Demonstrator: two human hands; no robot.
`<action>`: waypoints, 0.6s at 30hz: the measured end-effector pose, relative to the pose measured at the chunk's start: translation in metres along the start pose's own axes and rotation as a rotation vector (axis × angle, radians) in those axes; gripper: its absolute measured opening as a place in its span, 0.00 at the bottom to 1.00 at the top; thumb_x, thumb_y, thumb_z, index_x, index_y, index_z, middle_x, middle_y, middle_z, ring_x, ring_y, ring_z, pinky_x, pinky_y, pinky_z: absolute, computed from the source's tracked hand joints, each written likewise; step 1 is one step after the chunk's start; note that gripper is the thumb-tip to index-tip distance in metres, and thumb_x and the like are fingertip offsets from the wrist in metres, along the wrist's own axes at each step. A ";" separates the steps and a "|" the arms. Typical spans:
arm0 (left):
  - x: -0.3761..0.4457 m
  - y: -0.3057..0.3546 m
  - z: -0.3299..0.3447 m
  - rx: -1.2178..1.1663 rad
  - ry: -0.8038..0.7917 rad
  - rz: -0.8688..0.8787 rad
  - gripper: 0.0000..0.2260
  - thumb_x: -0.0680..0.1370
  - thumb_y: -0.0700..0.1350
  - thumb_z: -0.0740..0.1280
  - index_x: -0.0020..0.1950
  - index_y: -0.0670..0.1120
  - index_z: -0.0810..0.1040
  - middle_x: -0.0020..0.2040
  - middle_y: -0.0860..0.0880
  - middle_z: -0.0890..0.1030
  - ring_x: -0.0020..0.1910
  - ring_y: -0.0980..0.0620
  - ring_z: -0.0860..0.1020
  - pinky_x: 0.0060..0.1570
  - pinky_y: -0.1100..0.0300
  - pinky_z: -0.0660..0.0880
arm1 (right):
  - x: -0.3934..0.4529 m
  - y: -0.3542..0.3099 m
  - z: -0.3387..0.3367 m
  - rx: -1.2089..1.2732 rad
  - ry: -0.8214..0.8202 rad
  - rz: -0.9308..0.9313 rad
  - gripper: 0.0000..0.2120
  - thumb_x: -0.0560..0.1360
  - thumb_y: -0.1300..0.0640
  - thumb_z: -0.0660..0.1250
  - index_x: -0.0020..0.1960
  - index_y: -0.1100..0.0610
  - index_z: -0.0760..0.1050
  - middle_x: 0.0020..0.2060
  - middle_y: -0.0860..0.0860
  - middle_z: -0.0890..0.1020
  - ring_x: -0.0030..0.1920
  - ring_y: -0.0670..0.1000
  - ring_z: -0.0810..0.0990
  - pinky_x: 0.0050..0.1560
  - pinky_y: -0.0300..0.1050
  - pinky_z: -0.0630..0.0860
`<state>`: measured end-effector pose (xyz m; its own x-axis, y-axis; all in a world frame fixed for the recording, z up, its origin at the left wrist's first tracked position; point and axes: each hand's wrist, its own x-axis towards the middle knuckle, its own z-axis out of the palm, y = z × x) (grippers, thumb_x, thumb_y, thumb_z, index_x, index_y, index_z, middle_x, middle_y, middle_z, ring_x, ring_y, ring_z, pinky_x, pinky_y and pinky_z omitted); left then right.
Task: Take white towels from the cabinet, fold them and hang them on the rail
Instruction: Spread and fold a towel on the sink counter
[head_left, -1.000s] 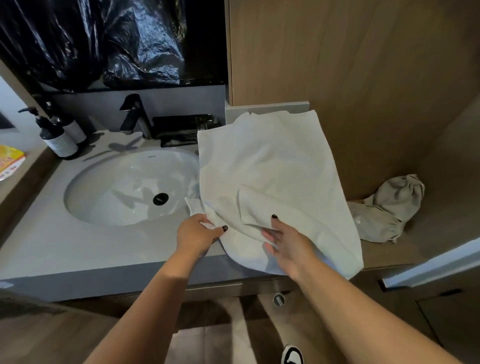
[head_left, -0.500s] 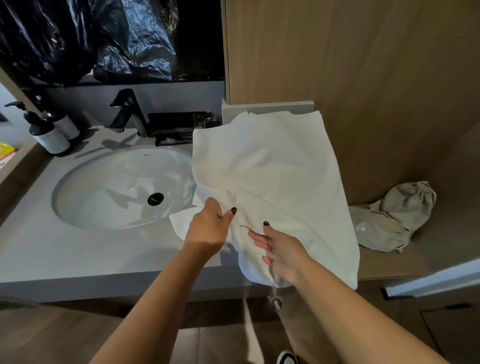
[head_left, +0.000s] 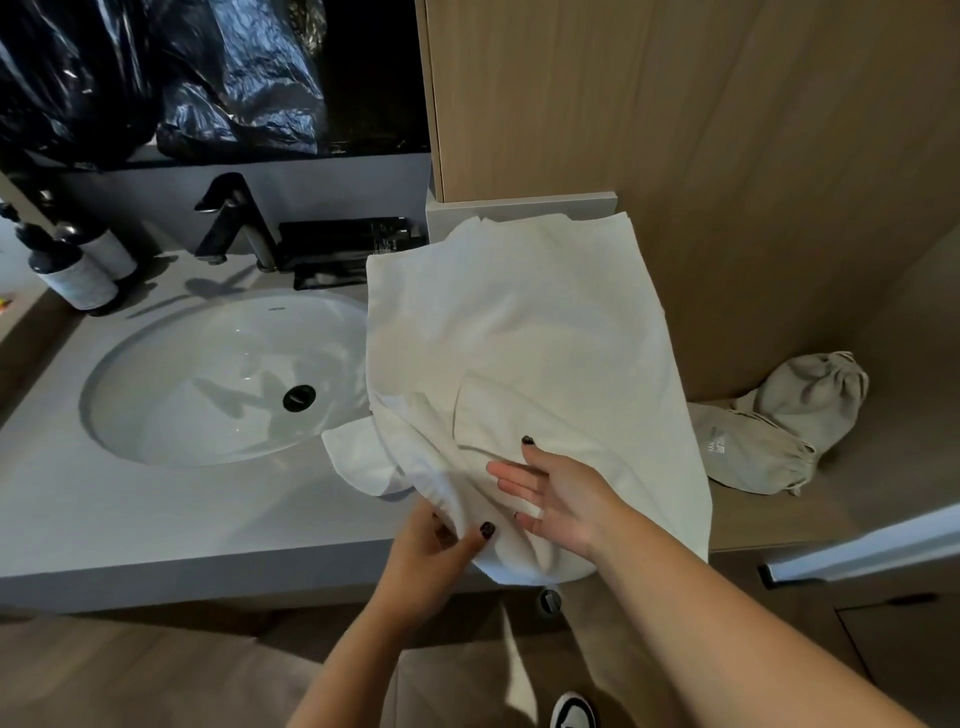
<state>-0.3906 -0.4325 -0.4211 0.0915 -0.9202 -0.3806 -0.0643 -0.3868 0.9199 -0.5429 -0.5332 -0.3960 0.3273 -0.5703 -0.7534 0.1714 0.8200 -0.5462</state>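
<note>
A white towel (head_left: 519, 332) lies spread over the right end of the grey vanity counter (head_left: 156, 519), its near edge hanging past the front. A corner of it pokes out toward the sink. My left hand (head_left: 441, 545) pinches the bunched near edge of the towel at the counter's front. My right hand (head_left: 561, 493) rests flat on the towel just right of it, fingers spread and pointing left. The wooden cabinet (head_left: 727, 156) stands behind and to the right. No rail is in view.
An oval white sink (head_left: 208, 384) with a black faucet (head_left: 234, 218) fills the counter's left. Two pump bottles (head_left: 78, 265) stand at the far left. Grey drawstring bags (head_left: 779, 426) lie on the cabinet shelf. A white cabinet door edge (head_left: 857, 545) juts out at right.
My left hand moved right and down along the towel's near edge, gathering it toward the counter's front. My right hand flattened onto the towel. The view shifted slightly.
</note>
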 end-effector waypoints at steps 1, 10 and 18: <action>0.001 0.001 -0.001 0.036 0.021 0.010 0.15 0.74 0.48 0.73 0.59 0.51 0.75 0.53 0.52 0.83 0.55 0.51 0.82 0.49 0.58 0.81 | 0.001 0.000 0.000 0.005 0.003 -0.001 0.08 0.82 0.51 0.60 0.59 0.52 0.72 0.49 0.51 0.86 0.59 0.50 0.78 0.64 0.52 0.67; -0.019 0.032 0.001 -0.053 0.208 -0.015 0.05 0.78 0.51 0.68 0.52 0.54 0.79 0.47 0.56 0.84 0.49 0.56 0.82 0.45 0.63 0.79 | -0.004 0.004 0.004 -0.014 0.033 -0.017 0.06 0.81 0.52 0.60 0.57 0.49 0.71 0.49 0.50 0.86 0.60 0.48 0.77 0.62 0.51 0.63; -0.051 -0.005 -0.028 -0.244 0.258 -0.305 0.15 0.79 0.54 0.68 0.57 0.43 0.78 0.48 0.43 0.85 0.47 0.43 0.84 0.50 0.43 0.81 | -0.045 0.024 0.011 0.503 0.017 -0.118 0.08 0.75 0.65 0.59 0.37 0.60 0.71 0.37 0.60 0.83 0.42 0.59 0.85 0.51 0.58 0.80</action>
<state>-0.3674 -0.3817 -0.4033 0.3165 -0.7094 -0.6297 0.2366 -0.5838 0.7766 -0.5428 -0.4876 -0.3709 0.2647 -0.6578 -0.7052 0.6335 0.6699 -0.3871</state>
